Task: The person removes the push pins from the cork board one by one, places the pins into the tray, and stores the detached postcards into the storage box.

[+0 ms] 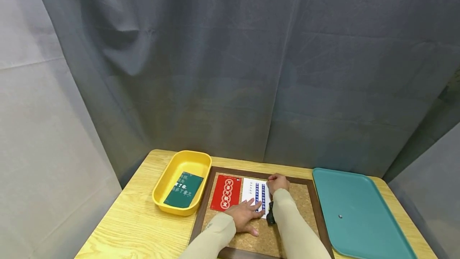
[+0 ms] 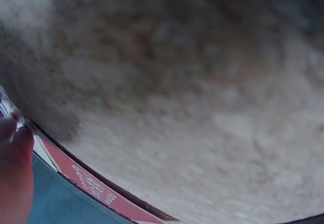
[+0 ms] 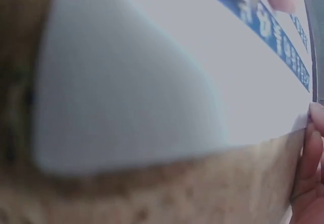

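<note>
A white card (image 1: 248,190) with blue printed strips lies on a cork board (image 1: 299,203) in a dark frame. My left hand (image 1: 242,216) presses its lower part with spread, straight fingers. At the card's upper right corner, my right hand (image 1: 278,183) has curled fingers. In the right wrist view, the thumb and fingers of that hand (image 3: 310,163) pinch at the card's edge (image 3: 263,117); whether a small pin sits between them is hidden. Left of the white card lies a red card (image 1: 217,193) with white characters, a small shiny dot near its upper right corner.
Left of the board stands a yellow tub (image 1: 158,197) holding a dark green card (image 1: 184,195) with white writing. To the right lies a teal tray (image 1: 353,195) with one small shiny object (image 1: 340,216) on it. A grey curtain (image 1: 223,71) hangs behind the wooden table (image 1: 125,227).
</note>
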The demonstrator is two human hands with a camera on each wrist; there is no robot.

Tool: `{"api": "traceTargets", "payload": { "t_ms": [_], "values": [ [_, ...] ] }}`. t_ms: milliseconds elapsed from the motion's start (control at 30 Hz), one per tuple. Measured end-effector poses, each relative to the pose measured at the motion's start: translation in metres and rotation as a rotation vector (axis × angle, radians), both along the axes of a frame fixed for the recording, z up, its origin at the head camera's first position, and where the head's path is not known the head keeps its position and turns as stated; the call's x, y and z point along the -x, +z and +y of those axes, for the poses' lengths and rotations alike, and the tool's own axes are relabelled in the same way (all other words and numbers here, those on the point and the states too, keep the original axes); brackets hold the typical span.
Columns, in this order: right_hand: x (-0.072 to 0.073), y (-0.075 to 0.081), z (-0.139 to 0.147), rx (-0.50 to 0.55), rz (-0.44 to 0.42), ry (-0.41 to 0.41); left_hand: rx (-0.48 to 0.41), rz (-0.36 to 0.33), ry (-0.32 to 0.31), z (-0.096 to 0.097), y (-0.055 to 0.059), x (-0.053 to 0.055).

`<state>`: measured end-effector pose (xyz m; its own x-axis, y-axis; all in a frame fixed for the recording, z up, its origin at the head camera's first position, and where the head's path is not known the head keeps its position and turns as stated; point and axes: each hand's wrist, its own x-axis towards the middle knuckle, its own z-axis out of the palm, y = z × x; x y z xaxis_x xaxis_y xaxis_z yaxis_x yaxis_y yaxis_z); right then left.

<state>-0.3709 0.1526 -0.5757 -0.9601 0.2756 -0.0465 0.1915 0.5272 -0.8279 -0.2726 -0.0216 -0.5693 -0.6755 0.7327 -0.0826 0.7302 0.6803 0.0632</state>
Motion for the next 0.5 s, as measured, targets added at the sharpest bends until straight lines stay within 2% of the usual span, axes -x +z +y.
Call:
{"api": "traceTargets", "payload": {
  "t_ms": [233,500],
  "values": [
    [-0.0029,0.0008,0.0034,-0.005,-0.018,0.016,-0.011,0.008,-0.02,0.0012,-0.0005,-0.0032],
    [0.0003,0.0036,-0.001,0.011,-0.014,0.034,-0.005,-0.004,-0.008,-0.0008,-0.001,0.0014]
  ]
}}
